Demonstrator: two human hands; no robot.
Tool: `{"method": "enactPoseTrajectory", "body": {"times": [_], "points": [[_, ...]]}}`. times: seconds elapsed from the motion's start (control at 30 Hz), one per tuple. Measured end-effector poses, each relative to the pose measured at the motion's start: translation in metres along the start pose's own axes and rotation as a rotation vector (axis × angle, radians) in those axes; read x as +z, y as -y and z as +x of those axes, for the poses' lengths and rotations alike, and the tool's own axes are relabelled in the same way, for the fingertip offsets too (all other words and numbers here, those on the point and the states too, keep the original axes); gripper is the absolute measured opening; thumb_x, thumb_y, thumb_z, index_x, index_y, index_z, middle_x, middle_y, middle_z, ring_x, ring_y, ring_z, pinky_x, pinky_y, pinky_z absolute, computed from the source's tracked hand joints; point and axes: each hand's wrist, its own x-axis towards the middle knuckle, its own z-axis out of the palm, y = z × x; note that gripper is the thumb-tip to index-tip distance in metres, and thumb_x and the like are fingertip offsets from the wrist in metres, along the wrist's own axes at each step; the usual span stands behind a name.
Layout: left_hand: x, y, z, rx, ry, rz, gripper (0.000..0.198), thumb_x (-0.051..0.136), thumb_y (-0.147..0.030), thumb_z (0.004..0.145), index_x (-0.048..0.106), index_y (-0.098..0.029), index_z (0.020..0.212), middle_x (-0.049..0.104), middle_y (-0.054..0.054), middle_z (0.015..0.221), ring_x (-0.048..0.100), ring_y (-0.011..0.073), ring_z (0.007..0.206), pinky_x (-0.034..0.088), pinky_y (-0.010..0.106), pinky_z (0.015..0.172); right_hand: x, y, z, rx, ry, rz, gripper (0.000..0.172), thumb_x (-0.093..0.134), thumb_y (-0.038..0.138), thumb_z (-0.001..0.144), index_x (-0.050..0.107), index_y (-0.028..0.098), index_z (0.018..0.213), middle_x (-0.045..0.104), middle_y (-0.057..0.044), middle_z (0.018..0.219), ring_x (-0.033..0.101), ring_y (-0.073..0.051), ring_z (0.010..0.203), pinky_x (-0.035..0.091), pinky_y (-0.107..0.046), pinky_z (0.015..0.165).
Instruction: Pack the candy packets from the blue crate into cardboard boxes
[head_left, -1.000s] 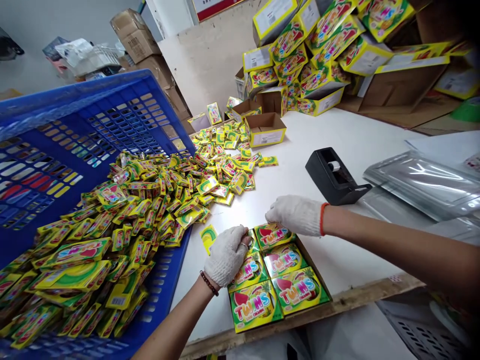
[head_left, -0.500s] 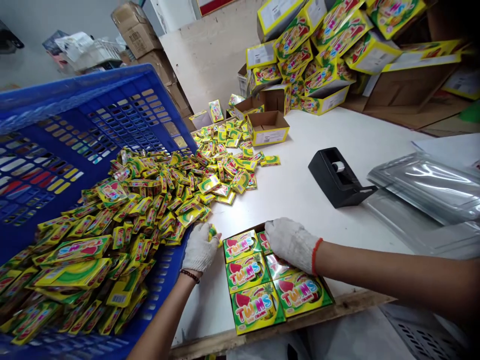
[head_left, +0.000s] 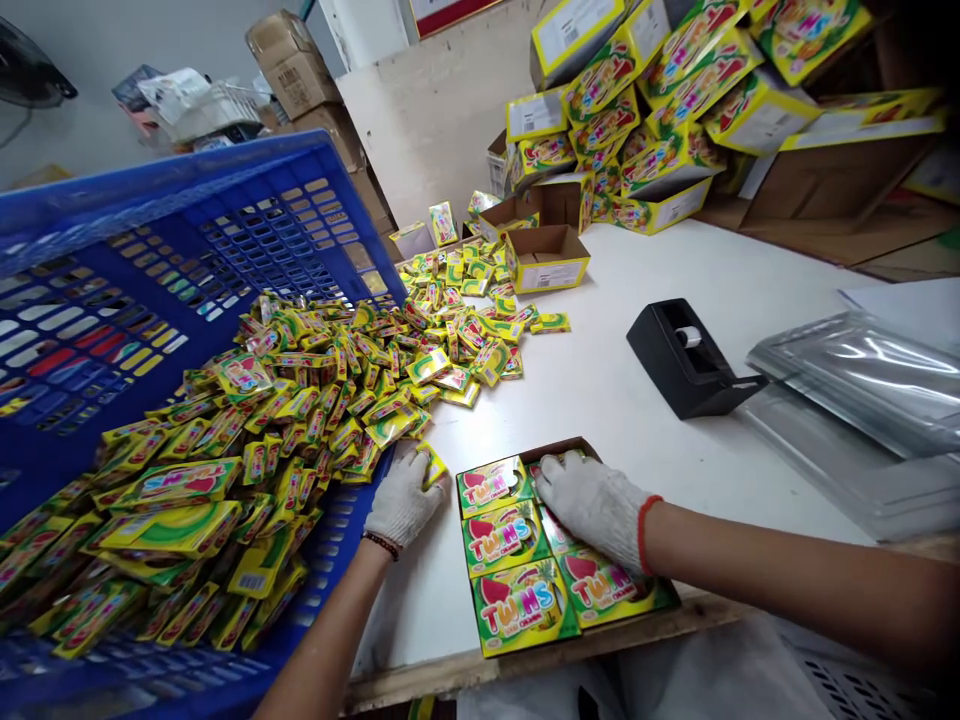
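Observation:
My left hand (head_left: 405, 503), in a white knit glove, has its fingers closed around a small yellow Twins box (head_left: 433, 466) beside the blue crate. An open-topped carton (head_left: 581, 443) lies at the table's front edge, filled with rows of green-and-yellow Twins boxes (head_left: 523, 603). Over its right column rests my gloved right hand (head_left: 589, 503), fingers bent down on a Twins box at the far right corner. The hand covers most of that box. More small boxes (head_left: 315, 420) spill in a heap from the tipped blue crate (head_left: 292, 225) onto the table.
A black tape dispenser (head_left: 679, 365) stands right of centre, with clear plastic trays (head_left: 862, 390) stacked beyond it. Open display cartons (head_left: 551, 270) sit at the back, below a pile of printed cartons (head_left: 637, 120). Brown cardboard boxes (head_left: 292, 75) are stacked behind the crate.
The view has shifted slightly, moving the scene to the right. My right hand has slid a little nearer over the carton, uncovering its far right corner. My left hand still grips a small box.

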Motion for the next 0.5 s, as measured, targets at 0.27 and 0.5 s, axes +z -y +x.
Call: {"method": "enactPoseTrajectory", "body": {"times": [0.27, 0.5], "points": [[-0.036, -0.024, -0.006, -0.196, -0.332, -0.420, 0.037, 0.048, -0.055, 0.090, 0.059, -0.021, 0.098, 0.065, 0.003, 0.088, 0.061, 0.0168, 0.075, 0.047, 0.027, 0.068, 0.002, -0.003, -0.019, -0.097, 0.119, 0.171, 0.033, 0.066, 0.011, 0.074, 0.070, 0.006, 0.106, 0.064, -0.024, 0.117, 0.060, -0.034, 0.107, 0.049, -0.044, 0.095], [-0.051, -0.120, -0.022, -0.182, -0.058, -1.311, 0.044, 0.068, -0.046, 0.081, 0.052, -0.021, 0.113, 0.066, 0.008, 0.111, 0.069, 0.0190, 0.084, 0.058, 0.033, 0.071, -0.029, -0.030, -0.021, 0.023, 0.079, 0.789, 0.023, 0.049, 0.011, 0.084, 0.069, 0.013, 0.096, 0.067, -0.012, 0.105, 0.064, -0.023, 0.090, 0.052, -0.035, 0.081]]}}
